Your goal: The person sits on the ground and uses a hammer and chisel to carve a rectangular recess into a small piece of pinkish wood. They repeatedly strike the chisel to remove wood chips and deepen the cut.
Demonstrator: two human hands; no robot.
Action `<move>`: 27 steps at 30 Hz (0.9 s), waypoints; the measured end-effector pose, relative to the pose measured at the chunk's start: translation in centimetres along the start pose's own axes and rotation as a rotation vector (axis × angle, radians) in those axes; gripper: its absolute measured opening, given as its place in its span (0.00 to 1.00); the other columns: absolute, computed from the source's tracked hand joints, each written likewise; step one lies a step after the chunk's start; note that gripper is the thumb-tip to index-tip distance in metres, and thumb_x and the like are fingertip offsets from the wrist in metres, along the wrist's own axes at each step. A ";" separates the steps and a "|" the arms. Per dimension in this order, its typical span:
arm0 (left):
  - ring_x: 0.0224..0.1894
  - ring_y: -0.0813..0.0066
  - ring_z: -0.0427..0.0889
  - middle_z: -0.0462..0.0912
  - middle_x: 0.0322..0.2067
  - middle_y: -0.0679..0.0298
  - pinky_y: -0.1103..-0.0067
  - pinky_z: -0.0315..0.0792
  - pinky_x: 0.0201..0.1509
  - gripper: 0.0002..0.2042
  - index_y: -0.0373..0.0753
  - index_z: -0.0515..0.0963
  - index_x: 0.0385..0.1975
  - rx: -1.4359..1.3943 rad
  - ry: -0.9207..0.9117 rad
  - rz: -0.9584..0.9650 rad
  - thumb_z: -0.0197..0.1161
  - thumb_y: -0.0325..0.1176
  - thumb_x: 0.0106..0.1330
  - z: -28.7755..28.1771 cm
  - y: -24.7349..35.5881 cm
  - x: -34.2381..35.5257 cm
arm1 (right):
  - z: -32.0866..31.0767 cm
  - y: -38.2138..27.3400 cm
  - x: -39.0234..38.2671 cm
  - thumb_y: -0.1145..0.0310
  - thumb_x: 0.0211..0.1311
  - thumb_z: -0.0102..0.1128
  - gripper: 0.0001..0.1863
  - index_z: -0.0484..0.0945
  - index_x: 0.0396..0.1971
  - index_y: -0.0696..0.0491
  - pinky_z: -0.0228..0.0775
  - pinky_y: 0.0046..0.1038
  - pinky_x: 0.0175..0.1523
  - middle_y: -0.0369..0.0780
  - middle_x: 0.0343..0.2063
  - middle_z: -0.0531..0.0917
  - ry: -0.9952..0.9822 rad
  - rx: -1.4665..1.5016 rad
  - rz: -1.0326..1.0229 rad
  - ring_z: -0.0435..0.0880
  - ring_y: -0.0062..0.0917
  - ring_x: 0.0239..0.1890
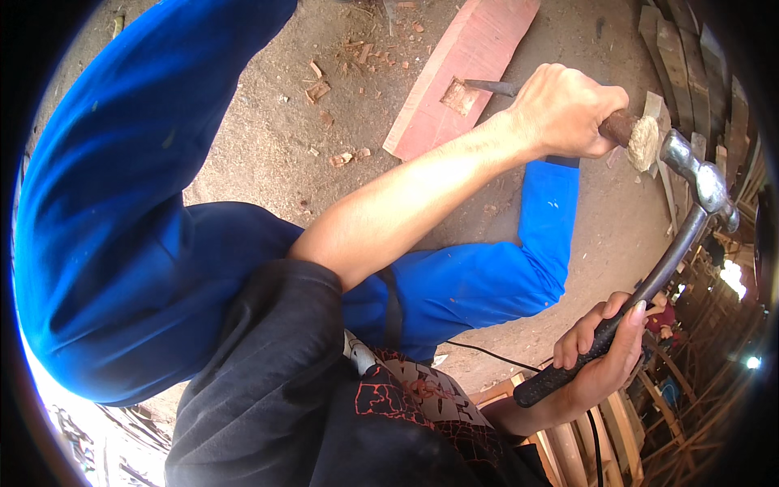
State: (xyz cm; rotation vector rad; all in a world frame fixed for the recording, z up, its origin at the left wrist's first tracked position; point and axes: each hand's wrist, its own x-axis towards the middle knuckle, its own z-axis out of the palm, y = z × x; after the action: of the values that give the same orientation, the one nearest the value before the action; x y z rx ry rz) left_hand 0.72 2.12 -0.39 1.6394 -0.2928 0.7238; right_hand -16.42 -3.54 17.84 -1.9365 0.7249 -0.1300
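My left hand (568,109) is closed round the wooden handle of a chisel (492,86), whose dark blade reaches into a squared recess in a reddish wooden board (438,122) lying on the ground. The handle's frayed, pale end (643,144) sticks out past my fist. My right hand (604,341) grips the black rubber handle of a hammer (704,183). Its metal head is right beside the chisel's handle end; I cannot tell whether they touch.
My blue-clad legs (454,284) lie bent around the dirt floor (324,178), where wood chips are scattered. Stacked planks (682,65) line the right. A black cable (487,355) runs near wooden pieces at the lower right. Another person (661,316) is partly visible farther off at the right.
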 end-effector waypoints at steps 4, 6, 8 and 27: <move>0.22 0.60 0.81 0.77 0.15 0.60 0.70 0.75 0.24 0.14 0.43 0.78 0.29 0.000 0.015 0.000 0.68 0.31 0.37 -0.1 -0.3 0.0 | 0.4 0.1 0.0 0.54 0.75 0.39 0.20 0.67 0.29 0.56 0.49 0.16 0.09 0.34 0.09 0.63 -0.013 -0.017 -0.003 0.57 0.14 0.06; 0.22 0.60 0.81 0.77 0.15 0.60 0.70 0.75 0.24 0.14 0.43 0.78 0.29 -0.006 0.008 -0.012 0.68 0.31 0.37 0.0 -0.1 0.0 | 0.3 -0.1 -0.1 0.54 0.75 0.39 0.20 0.67 0.29 0.56 0.49 0.16 0.09 0.34 0.09 0.63 -0.009 -0.028 -0.003 0.57 0.14 0.06; 0.22 0.60 0.81 0.77 0.15 0.60 0.70 0.75 0.24 0.14 0.43 0.78 0.29 -0.024 0.004 -0.021 0.68 0.31 0.38 0.2 0.1 0.1 | 0.1 -0.2 -0.3 0.54 0.75 0.39 0.20 0.67 0.29 0.56 0.50 0.16 0.09 0.34 0.09 0.63 -0.005 -0.009 -0.008 0.57 0.14 0.06; 0.21 0.59 0.80 0.76 0.14 0.60 0.69 0.73 0.23 0.14 0.43 0.78 0.28 -0.007 0.012 -0.028 0.66 0.32 0.36 -0.3 -0.7 0.3 | -3.2 -2.3 1.4 0.51 0.76 0.32 0.20 0.64 0.33 0.51 0.56 0.17 0.08 0.33 0.12 0.63 -0.250 0.233 -0.385 0.59 0.13 0.06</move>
State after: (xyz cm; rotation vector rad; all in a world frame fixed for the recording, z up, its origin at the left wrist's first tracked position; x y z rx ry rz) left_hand 1.27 2.58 -0.70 1.6288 -0.2627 0.7106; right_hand -15.56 -6.11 20.97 -1.8054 0.1585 -0.1952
